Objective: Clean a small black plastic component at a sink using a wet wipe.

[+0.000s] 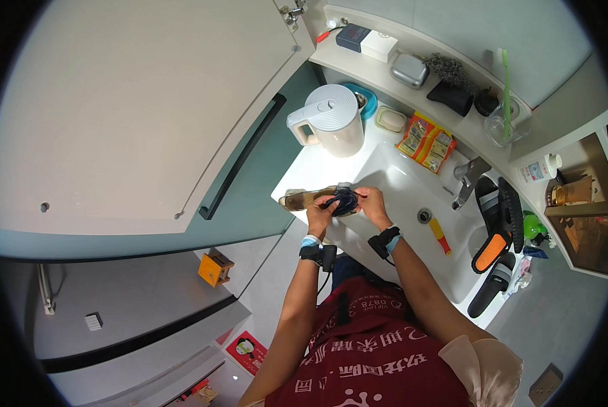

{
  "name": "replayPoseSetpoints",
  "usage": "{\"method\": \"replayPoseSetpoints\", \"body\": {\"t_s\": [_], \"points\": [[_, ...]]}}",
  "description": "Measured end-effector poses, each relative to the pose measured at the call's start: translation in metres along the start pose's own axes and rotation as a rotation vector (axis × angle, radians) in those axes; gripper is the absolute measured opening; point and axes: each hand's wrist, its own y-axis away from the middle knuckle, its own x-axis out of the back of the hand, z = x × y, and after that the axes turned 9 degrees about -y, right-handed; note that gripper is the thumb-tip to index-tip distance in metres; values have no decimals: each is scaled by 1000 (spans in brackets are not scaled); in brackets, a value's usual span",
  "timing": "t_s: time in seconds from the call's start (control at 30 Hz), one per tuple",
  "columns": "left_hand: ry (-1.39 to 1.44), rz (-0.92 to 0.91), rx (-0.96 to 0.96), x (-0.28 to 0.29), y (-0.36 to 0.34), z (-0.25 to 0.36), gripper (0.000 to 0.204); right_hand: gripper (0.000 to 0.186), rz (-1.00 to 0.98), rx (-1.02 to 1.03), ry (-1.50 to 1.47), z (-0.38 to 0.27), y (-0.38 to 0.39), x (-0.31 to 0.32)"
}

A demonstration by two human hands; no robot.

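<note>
My left hand [319, 216] and my right hand [373, 203] both pinch a dark, bunched piece [343, 198] on a tan-soled item [296, 200], which looks like footwear, over the near left corner of the white sink [392, 244]. A small yellow-and-red tool [441, 237] lies in the basin by the drain. An orange-and-yellow packet [426, 142] rests on the back rim near the metal faucet [468, 175].
Black slippers [494, 237] crowd the sink's right rim. A white pitcher [328, 122] and a soap dish [390, 119] stand behind. A shelf [351, 61] holds boxes and jars. A large open cabinet door [114, 115] fills the upper left; a yellow stool [214, 269] is low left.
</note>
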Motion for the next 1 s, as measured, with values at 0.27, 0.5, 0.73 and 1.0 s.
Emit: {"method": "replayPoseSetpoints", "body": {"t_s": [0.27,0.5,0.73,1.0], "points": [[64,13,23,-2,1,0,13,10,8,-224,-212,6,7,7],[103,3,29,-1,1,-6,14,12,-67,-274,-351,21,22,7],[157,-6,37,-1,-1,-8,13,11,13,-333,-176,8,21,7],[175,-8,71,4,-4,-13,11,17,-103,-65,-27,-9,36,15]]}}
